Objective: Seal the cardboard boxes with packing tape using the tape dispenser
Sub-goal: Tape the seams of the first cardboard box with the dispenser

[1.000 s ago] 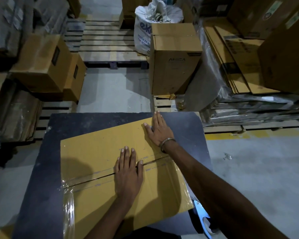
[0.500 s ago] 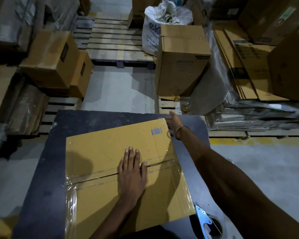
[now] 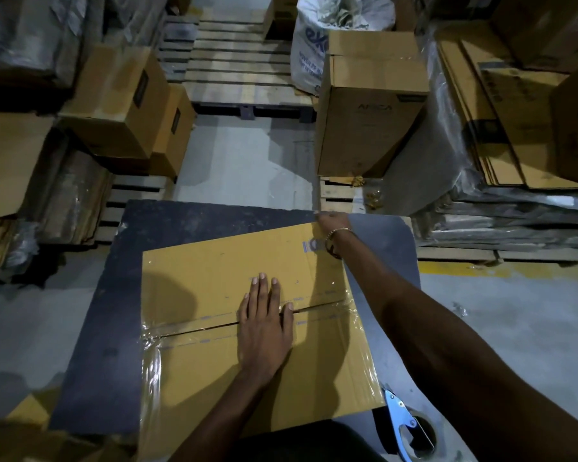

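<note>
A yellow-brown cardboard box (image 3: 214, 271) lies on a dark table (image 3: 194, 221), its centre seam covered by clear packing tape that wraps down the left side. My left hand (image 3: 264, 325) rests flat on the seam, fingers straight. My right hand (image 3: 329, 225) reaches to the box's far right corner and its fingers curl over that edge. A blue-handled tape dispenser (image 3: 402, 425) lies on the table at the box's near right corner, with no hand on it.
A tall sealed box (image 3: 367, 118) stands on a pallet beyond the table. Stacked boxes (image 3: 121, 101) sit at the left, flattened cartons (image 3: 501, 128) at the right, a white sack (image 3: 314, 45) and a wooden pallet (image 3: 241, 71) at the back. Grey floor (image 3: 514, 328) lies to the right.
My right hand slid from the box's top to its far right corner and took hold of the edge. The box has turned slightly. My left hand stayed on the seam.
</note>
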Action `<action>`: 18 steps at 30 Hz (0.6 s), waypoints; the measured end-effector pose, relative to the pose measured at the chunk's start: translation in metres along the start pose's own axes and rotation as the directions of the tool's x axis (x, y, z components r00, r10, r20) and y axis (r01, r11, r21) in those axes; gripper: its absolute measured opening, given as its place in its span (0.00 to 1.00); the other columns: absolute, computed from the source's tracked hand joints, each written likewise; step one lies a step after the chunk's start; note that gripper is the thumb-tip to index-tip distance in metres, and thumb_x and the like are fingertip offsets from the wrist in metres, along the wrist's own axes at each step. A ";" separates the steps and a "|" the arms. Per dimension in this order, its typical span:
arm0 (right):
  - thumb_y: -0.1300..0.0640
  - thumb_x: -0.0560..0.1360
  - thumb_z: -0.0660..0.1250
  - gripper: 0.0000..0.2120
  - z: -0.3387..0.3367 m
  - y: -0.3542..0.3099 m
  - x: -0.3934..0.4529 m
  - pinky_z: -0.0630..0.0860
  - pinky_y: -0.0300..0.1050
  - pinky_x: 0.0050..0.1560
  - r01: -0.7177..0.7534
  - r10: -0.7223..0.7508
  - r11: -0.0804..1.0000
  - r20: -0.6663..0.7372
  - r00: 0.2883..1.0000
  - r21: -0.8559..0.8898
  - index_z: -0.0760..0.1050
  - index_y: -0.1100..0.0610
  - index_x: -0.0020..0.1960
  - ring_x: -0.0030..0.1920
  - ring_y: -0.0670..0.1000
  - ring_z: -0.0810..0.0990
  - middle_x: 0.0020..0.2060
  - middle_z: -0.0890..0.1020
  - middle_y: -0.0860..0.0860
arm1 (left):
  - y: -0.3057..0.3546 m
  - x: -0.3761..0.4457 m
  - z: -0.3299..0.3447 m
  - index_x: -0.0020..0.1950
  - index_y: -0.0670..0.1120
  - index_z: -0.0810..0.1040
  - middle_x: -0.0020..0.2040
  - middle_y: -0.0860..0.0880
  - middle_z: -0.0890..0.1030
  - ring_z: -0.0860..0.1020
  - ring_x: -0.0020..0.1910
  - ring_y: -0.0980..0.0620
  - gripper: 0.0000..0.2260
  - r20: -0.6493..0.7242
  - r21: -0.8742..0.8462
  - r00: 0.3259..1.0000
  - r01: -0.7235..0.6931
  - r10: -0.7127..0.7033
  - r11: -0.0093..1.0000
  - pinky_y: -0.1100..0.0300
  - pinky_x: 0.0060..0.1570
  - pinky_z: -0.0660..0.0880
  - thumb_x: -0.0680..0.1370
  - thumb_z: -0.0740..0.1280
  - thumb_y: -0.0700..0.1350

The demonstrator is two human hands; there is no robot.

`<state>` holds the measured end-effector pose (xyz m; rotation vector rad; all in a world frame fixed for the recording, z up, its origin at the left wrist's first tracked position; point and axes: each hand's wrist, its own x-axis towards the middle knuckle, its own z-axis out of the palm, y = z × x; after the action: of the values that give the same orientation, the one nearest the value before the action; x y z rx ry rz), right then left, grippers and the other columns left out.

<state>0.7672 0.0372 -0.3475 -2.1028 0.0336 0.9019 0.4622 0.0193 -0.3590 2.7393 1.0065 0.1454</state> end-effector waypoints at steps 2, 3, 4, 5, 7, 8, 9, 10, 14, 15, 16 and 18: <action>0.37 0.67 0.77 0.30 0.000 0.025 0.021 0.79 0.55 0.59 -0.071 0.068 0.994 0.038 0.997 0.087 0.82 0.57 0.60 0.57 0.60 0.82 0.58 0.84 0.55 | 0.001 0.000 -0.003 0.85 0.47 0.60 0.86 0.46 0.54 0.49 0.86 0.50 0.28 0.002 -0.005 1.000 0.012 -0.012 1.000 0.47 0.82 0.55 0.88 0.52 0.58; 0.33 0.61 0.78 0.35 -0.001 0.037 0.025 0.81 0.58 0.59 -0.114 0.110 0.988 0.045 0.993 0.106 0.83 0.56 0.59 0.55 0.59 0.83 0.56 0.85 0.55 | 0.002 0.000 -0.005 0.85 0.47 0.60 0.86 0.47 0.53 0.48 0.86 0.50 0.28 0.006 -0.011 1.000 0.016 -0.016 1.000 0.48 0.82 0.55 0.88 0.52 0.59; 0.30 0.58 0.77 0.38 -0.001 0.040 0.018 0.81 0.61 0.59 -0.158 0.154 0.978 0.039 0.987 0.136 0.83 0.55 0.59 0.54 0.60 0.84 0.57 0.85 0.55 | 0.003 -0.001 -0.006 0.85 0.47 0.60 0.86 0.47 0.53 0.48 0.86 0.51 0.28 0.011 -0.019 1.000 0.014 -0.013 1.000 0.48 0.82 0.54 0.88 0.52 0.58; 0.29 0.59 0.73 0.36 -0.001 0.049 0.019 0.80 0.63 0.60 -0.150 0.151 0.979 0.006 0.989 0.142 0.83 0.53 0.58 0.55 0.60 0.83 0.58 0.85 0.54 | 0.004 -0.003 -0.007 0.85 0.47 0.60 0.86 0.48 0.53 0.48 0.86 0.51 0.28 0.020 -0.025 1.000 0.003 -0.003 1.000 0.48 0.82 0.54 0.88 0.52 0.58; 0.27 0.64 0.64 0.34 -0.003 0.062 0.022 0.77 0.63 0.64 -0.081 0.082 0.989 -0.002 0.997 0.127 0.82 0.50 0.58 0.59 0.59 0.80 0.60 0.83 0.54 | 0.005 -0.005 -0.009 0.85 0.48 0.60 0.86 0.48 0.53 0.47 0.86 0.52 0.27 0.028 -0.044 0.999 -0.013 0.014 0.999 0.49 0.82 0.52 0.88 0.53 0.58; 0.24 0.63 0.60 0.39 -0.007 0.053 0.002 0.75 0.63 0.66 -0.077 0.075 0.991 0.022 0.997 0.110 0.81 0.50 0.61 0.61 0.59 0.79 0.62 0.82 0.54 | 0.004 -0.006 -0.009 0.85 0.48 0.59 0.87 0.49 0.52 0.46 0.86 0.52 0.27 0.027 -0.059 0.999 -0.015 0.017 0.998 0.50 0.83 0.50 0.88 0.53 0.58; 0.22 0.61 0.59 0.45 -0.010 0.051 -0.006 0.74 0.64 0.67 -0.090 0.082 0.988 0.063 0.995 0.125 0.79 0.51 0.65 0.63 0.59 0.79 0.64 0.81 0.54 | 0.004 -0.005 -0.010 0.85 0.48 0.59 0.87 0.49 0.52 0.46 0.86 0.53 0.27 0.029 -0.078 0.999 -0.015 0.017 0.997 0.51 0.83 0.49 0.88 0.54 0.58; 0.19 0.60 0.60 0.50 -0.015 0.047 -0.018 0.73 0.64 0.69 -0.063 0.051 0.990 0.099 0.994 0.123 0.76 0.52 0.70 0.66 0.60 0.78 0.67 0.80 0.55 | 0.002 -0.004 -0.011 0.85 0.49 0.60 0.87 0.50 0.52 0.46 0.85 0.54 0.27 0.033 -0.112 0.999 -0.012 0.015 0.994 0.52 0.83 0.48 0.88 0.54 0.58; 0.32 0.76 0.68 0.42 -0.033 0.059 -0.097 0.69 0.63 0.72 0.091 -0.088 0.994 0.059 0.994 -0.054 0.60 0.53 0.81 0.75 0.61 0.70 0.77 0.69 0.56 | -0.008 -0.007 -0.034 0.83 0.54 0.66 0.83 0.57 0.63 0.59 0.82 0.59 0.26 0.016 -0.527 0.997 0.078 -0.082 0.847 0.53 0.81 0.59 0.84 0.66 0.51; 0.36 0.79 0.67 0.38 -0.035 0.074 -0.119 0.70 0.63 0.71 0.129 -0.125 0.988 0.057 0.990 -0.079 0.60 0.53 0.81 0.74 0.62 0.70 0.77 0.70 0.56 | -0.017 -0.011 -0.043 0.81 0.54 0.69 0.81 0.57 0.67 0.64 0.80 0.58 0.25 -0.013 -0.603 0.988 0.115 -0.154 0.789 0.51 0.79 0.64 0.84 0.68 0.47; 0.36 0.80 0.66 0.36 -0.035 0.091 -0.140 0.71 0.62 0.70 0.177 -0.172 0.979 0.053 0.984 -0.103 0.60 0.52 0.81 0.74 0.62 0.72 0.75 0.72 0.56 | -0.030 -0.016 -0.050 0.79 0.52 0.72 0.80 0.55 0.70 0.67 0.79 0.55 0.23 -0.073 -0.609 0.972 0.134 -0.224 0.782 0.48 0.77 0.68 0.83 0.67 0.46; 0.29 0.78 0.63 0.40 -0.032 0.121 -0.175 0.72 0.61 0.70 0.214 -0.213 0.963 0.024 0.977 -0.163 0.59 0.51 0.81 0.74 0.60 0.72 0.76 0.71 0.53 | -0.063 -0.026 -0.058 0.78 0.48 0.73 0.78 0.48 0.72 0.69 0.78 0.46 0.24 -0.206 -0.438 0.920 0.219 -0.334 0.872 0.41 0.74 0.69 0.82 0.65 0.50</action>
<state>0.6177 -0.1128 -0.3101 -2.2044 -0.2757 0.8034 0.3935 0.0588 -0.3186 2.2053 1.2666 0.6285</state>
